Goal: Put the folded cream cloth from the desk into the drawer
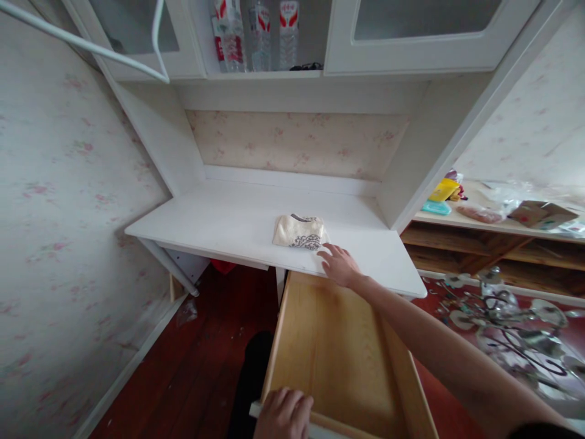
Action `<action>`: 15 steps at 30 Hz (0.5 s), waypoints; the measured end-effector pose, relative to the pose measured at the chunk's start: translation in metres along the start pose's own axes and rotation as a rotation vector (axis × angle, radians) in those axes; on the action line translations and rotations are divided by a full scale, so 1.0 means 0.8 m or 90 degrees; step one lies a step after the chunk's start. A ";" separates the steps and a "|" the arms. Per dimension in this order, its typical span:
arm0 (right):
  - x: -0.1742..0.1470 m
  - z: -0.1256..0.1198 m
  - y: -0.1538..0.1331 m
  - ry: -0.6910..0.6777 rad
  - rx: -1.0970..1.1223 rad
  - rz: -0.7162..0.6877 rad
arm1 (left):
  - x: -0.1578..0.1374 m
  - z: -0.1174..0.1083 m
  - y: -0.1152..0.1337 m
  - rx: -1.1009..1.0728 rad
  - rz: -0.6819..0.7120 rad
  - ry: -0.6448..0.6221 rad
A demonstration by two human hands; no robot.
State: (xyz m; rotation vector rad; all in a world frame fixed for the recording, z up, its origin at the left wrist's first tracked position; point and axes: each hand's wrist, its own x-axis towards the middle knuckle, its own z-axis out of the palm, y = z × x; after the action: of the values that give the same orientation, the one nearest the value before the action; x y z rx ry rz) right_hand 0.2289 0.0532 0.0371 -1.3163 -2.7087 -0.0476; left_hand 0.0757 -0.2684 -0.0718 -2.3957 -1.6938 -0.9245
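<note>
So there's this big white built-in desk unit [237, 219] set between floral-wallpapered walls, with glass-door cabinets up top and an open shelf holding a row of water bottles [256, 33] with red labels. Below the desktop a wooden drawer [333, 353] is pulled way out toward the camera, plain light wood inside, nothing visible in it. Floor is dark red wood.

Off to the right there's a lower wooden shelf unit [493, 244] with random stuff on top: a yellow thing, a teal thing, a cardboard box. On the floor next to it sits a metal chandelier-looking fixture [507, 323].

On the desktop, near the front edge, lies a small folded cream cloth [299, 231] with a grey pattern. The right hand [339, 265] is stretched out over the drawer, fingers loose and open, resting on the desktop with fingertips just at the cloth's near corner; not holding anything. The left hand [283, 414] is down at the bottom, curled closed over the drawer's white front edge.
</note>
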 end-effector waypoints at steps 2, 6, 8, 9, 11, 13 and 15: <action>0.026 0.000 -0.039 -0.021 -0.006 -0.034 | 0.002 0.000 -0.006 0.042 0.004 0.063; 0.061 0.010 -0.067 -0.080 -0.038 0.066 | -0.010 0.007 -0.004 0.061 -0.012 0.106; 0.067 0.015 -0.061 -0.080 -0.048 0.093 | -0.019 0.014 -0.003 0.057 -0.016 0.109; 0.067 0.017 -0.056 -0.075 -0.053 0.095 | -0.023 0.017 -0.004 0.051 -0.015 0.106; 0.060 0.017 -0.045 -0.061 -0.068 0.085 | -0.028 0.020 -0.005 0.035 -0.019 0.096; 0.046 0.012 -0.034 -0.044 -0.083 0.068 | -0.030 0.019 -0.006 0.018 -0.021 0.081; 0.026 0.004 -0.027 -0.035 -0.094 0.042 | -0.030 0.018 -0.007 0.008 -0.021 0.075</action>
State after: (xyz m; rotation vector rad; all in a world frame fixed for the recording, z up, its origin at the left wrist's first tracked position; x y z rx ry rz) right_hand 0.1988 0.0567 0.0372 -1.4674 -2.7504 -0.2123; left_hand 0.0720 -0.2813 -0.0970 -2.2625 -1.6959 -1.0348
